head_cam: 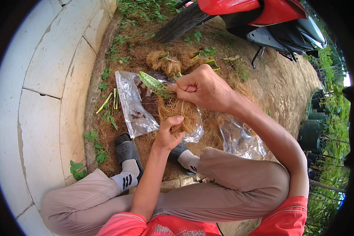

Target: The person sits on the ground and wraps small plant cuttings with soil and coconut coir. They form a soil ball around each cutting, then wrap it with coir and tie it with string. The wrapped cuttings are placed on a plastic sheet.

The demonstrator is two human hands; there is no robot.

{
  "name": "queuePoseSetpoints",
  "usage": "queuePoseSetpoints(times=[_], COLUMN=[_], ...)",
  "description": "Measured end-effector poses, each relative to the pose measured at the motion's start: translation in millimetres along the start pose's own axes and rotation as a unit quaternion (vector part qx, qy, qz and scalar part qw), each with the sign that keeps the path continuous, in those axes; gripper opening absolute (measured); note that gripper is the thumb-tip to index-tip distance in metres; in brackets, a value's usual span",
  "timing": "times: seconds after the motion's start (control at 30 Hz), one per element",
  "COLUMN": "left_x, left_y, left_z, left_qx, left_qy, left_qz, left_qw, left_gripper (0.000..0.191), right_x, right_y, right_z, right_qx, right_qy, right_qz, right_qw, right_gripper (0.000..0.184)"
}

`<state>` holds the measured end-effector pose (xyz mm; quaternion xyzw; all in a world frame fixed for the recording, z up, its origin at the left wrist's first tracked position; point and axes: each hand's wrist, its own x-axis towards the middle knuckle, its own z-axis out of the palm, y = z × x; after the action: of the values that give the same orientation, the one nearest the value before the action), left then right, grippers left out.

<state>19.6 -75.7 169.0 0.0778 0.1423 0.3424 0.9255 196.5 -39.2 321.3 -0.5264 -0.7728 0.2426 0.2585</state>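
My left hand grips the lower side of a bundle of brown coconut fiber, its thumb on the front. Above it my right hand is closed in a fist on a thin string that runs down over the fiber to the left thumb. From the top of the bundle a variegated green leaf cutting points up and to the left. Beneath the bundle lies a clear plastic bag with dark matter in it. Another fiber bundle with a leaf piece lies beyond my hands.
A second clear plastic bag lies on the right near my knee. Yellow-green leaf strips lie left of the first bag. A red motorcycle stands at the top. Concrete paving borders the soil on the left; dark plant containers stand far right.
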Motion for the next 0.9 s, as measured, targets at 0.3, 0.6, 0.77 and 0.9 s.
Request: queuePoseSetpoints(times=[0.3,0.6,0.77,0.9], left_x=[1.9,0.6,-4.8,-6.7], left_y=[-3.1,2.3,-7.6,-18.9], left_z=[-1.4,-1.9,16.5,14.9], left_qx=[0.002,0.117,0.138,0.104], left_qy=[-0.063,-0.049,-0.029,-0.031], left_qz=[0.009,-0.02,0.01,-0.015], left_qw=[0.998,0.992,0.99,0.994], left_gripper=[0.075,0.064,0.064,0.065], right_x=[0.7,-5.0,-15.6,-28.6], right_y=[-4.0,19.2,34.8,49.7], right_z=[-5.6,-11.6,-15.3,-9.2], right_qx=[0.022,0.026,0.045,0.09], right_qy=[0.002,0.022,0.044,0.03], right_qz=[0.02,0.011,0.013,0.008], right_qw=[1.0,0.999,0.998,0.995], right_gripper=[0.04,0.035,0.035,0.04])
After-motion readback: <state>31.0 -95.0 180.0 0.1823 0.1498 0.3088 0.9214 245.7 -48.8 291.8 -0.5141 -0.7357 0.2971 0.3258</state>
